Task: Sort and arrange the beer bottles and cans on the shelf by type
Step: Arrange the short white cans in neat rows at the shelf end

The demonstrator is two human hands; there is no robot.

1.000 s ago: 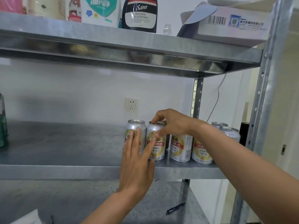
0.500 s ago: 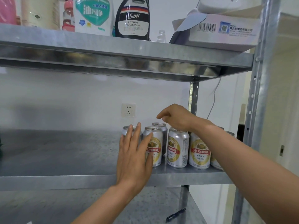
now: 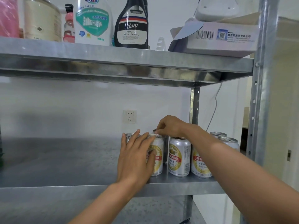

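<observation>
Several silver beer cans with gold and red labels stand at the right end of the middle metal shelf (image 3: 64, 162). In the front row are a left can (image 3: 157, 152), a middle can (image 3: 179, 156) and a right can (image 3: 199, 164). My left hand (image 3: 135, 159) lies flat with straight fingers against the front left can and hides most of another can (image 3: 129, 136) behind it. My right hand (image 3: 171, 126) reaches over the row, and its curled fingertips pinch the top rim of a back-row can (image 3: 155, 131). Two more cans (image 3: 226, 139) stand behind my right forearm.
The upper shelf (image 3: 113, 59) carries cleaning bottles, among them a black "Sam" bottle (image 3: 131, 25), and a cardboard box (image 3: 223, 38). A wall socket (image 3: 129, 116) sits behind the cans. Shelf uprights (image 3: 260, 94) close off the right side.
My right hand has come down from above the cans onto the back can's rim. My left hand stays flat against the left cans, with little shift.
</observation>
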